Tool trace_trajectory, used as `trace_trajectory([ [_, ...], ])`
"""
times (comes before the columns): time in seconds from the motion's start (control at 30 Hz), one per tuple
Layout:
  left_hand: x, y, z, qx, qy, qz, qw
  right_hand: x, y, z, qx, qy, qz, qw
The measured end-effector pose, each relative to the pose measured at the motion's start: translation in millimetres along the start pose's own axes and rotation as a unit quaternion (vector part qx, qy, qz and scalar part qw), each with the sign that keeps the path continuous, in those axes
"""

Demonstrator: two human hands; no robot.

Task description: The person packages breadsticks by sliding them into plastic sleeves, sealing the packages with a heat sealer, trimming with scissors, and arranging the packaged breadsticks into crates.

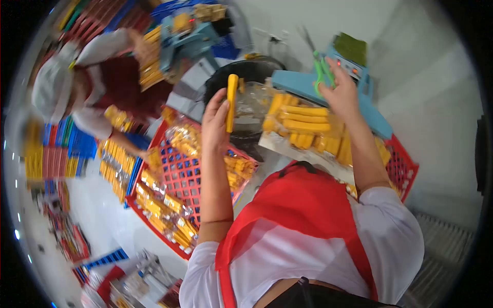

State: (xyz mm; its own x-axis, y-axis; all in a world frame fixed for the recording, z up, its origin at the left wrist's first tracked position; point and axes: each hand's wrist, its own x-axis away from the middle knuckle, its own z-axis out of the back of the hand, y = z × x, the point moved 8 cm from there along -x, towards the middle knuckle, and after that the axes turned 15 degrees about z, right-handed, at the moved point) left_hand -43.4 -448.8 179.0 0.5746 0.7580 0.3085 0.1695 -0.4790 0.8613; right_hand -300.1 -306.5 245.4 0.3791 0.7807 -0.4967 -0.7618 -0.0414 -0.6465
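My left hand (215, 117) is closed on a smooth yellow stick (232, 102), held upright above a black-lined bin (215, 79). In my right hand (343, 91) is a pair of green-handled scissors (319, 72), its blades pointing up and away from me. Below and between my hands lies a pile of yellow sticks (306, 118), some of them in clear plastic, on a pale board (287, 150). Just behind the pile and my right hand is a light-blue sealing machine (298, 84) with a small control panel.
A red crate (177, 177) at my left holds bagged yellow sticks (162, 208). Beyond it a co-worker (97, 84) in a white cap reaches over the crate beside another light-blue machine (190, 43). A dark green pad (351, 49) rests on the nearer machine. Stacked coloured crates (56, 159) stand far left.
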Motion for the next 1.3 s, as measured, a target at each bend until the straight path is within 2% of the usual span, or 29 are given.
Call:
trace_trajectory([
  [0.03,-0.7,4.6,-6.9,-0.113,0.035,-0.071,0.99,4.7,26.6,28.6,0.044,0.051,-0.014,0.998],
  [0.1,3.9,5.3,-27.8,-0.18,0.011,-0.061,0.982,24.7,71.3,83.0,0.107,0.112,-0.044,0.987],
  [0.17,-0.5,0.1,-44.7,-0.175,-0.053,-0.043,0.982,43.0,112.5,118.7,0.239,0.063,-0.141,0.959],
  [0.2,-3.7,1.2,-53.4,-0.178,-0.061,-0.041,0.981,48.9,123.4,127.2,0.242,0.068,-0.147,0.957],
  [0.27,-8.3,-11.0,-70.2,-0.223,-0.094,0.043,0.969,63.9,153.8,123.7,0.279,0.012,-0.224,0.934],
  [0.3,-11.7,-13.1,-74.4,-0.226,-0.089,0.046,0.969,66.4,163.3,117.3,0.273,0.007,-0.226,0.935],
  [0.4,-23.8,-21.2,-103.2,-0.209,-0.175,0.058,0.96,67.9,190.0,91.0,0.272,-0.047,-0.232,0.933],
  [0.47,-32.3,-27.1,-104.8,-0.201,-0.176,0.071,0.961,69.4,207.3,65.4,0.211,-0.157,-0.233,0.936],
  [0.6,-34.8,-27.9,-106.4,-0.202,-0.165,0.086,0.961,58.1,178.5,63.9,0.264,-0.204,-0.225,0.915],
  [0.63,-35.3,-26.3,-105.5,-0.202,-0.163,0.089,0.962,49.5,166.2,70.4,0.279,-0.161,-0.193,0.927],
  [0.67,-36.4,-27.6,-104.3,-0.257,-0.157,0.101,0.948,42.3,152.6,75.9,0.293,-0.117,-0.162,0.935],
  [0.7,-36.4,-30.8,-104.4,-0.31,-0.151,0.116,0.931,38.5,139.0,68.9,0.145,-0.058,-0.149,0.976],
  [0.73,-36.4,-32.8,-108.4,-0.309,-0.152,0.124,0.931,35.8,120.9,60.0,-0.006,0.003,-0.135,0.991],
  [0.8,-34.2,-29.3,-134.4,-0.318,-0.215,0.075,0.92,33.0,52.5,27.3,-0.258,-0.034,-0.091,0.961],
  [0.83,-33.6,-29.0,-142.7,-0.316,-0.216,0.076,0.921,35.3,41.9,24.9,-0.257,-0.035,-0.094,0.961],
  [0.9,-29.3,-31.4,-161.8,-0.322,-0.243,0.081,0.912,42.8,31.4,10.4,-0.348,-0.077,-0.149,0.922],
  [0.97,-28.0,-40.4,-168.5,-0.314,-0.257,0.103,0.908,49.2,35.1,23.3,-0.329,-0.072,-0.167,0.927],
  [1.03,-27.7,-42.0,-171.1,-0.294,-0.258,0.04,0.92,61.5,48.9,44.0,-0.307,-0.066,-0.185,0.931],
  [1.07,-28.9,-45.3,-166.2,-0.291,-0.26,0.04,0.92,70.2,65.0,65.7,-0.3,-0.005,-0.208,0.931],
  [1.1,-32.8,-40.3,-153.7,-0.33,-0.221,-0.007,0.918,80.6,80.0,88.2,-0.292,0.056,-0.23,0.927],
  [1.13,-35.9,-35.5,-140.3,-0.367,-0.18,-0.054,0.911,91.6,88.5,111.1,-0.219,0.079,-0.233,0.944],
  [1.17,-38.4,-39.3,-128.2,-0.366,-0.183,-0.055,0.911,102.6,95.8,134.7,-0.145,0.103,-0.235,0.956],
  [1.23,-43.4,-44.5,-92.2,-0.413,-0.1,-0.101,0.9,135.7,126.8,156.9,-0.121,0.109,-0.253,0.954],
  [1.3,-42.9,-61.0,-76.7,-0.406,-0.126,-0.095,0.9,157.6,141.6,153.1,-0.097,0.115,-0.275,0.95],
])
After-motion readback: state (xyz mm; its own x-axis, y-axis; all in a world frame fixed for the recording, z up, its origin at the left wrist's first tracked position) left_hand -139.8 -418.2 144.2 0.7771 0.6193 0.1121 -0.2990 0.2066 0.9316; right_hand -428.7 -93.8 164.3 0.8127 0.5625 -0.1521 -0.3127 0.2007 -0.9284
